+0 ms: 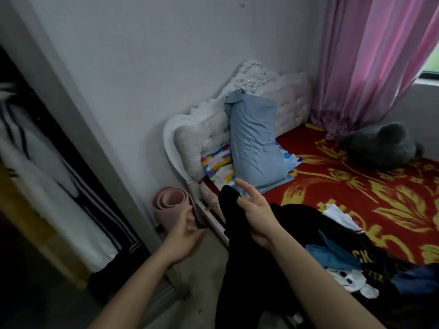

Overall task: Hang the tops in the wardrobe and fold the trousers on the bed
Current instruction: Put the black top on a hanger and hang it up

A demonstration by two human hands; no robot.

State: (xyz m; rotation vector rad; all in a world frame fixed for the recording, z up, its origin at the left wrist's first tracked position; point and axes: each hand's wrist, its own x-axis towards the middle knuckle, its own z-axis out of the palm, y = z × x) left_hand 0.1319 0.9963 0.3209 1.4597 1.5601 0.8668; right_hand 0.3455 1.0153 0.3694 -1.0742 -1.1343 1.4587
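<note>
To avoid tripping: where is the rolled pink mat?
Head view, left of centre: the rolled pink mat stands between the wardrobe frame and the bed's headboard.

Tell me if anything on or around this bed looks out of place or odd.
The blue pillow stands on end, slumped against the headboard instead of lying flat. Clothes lie in a loose, unfolded heap at the near edge of the bed. Nothing looks spilled or damaged.
</note>
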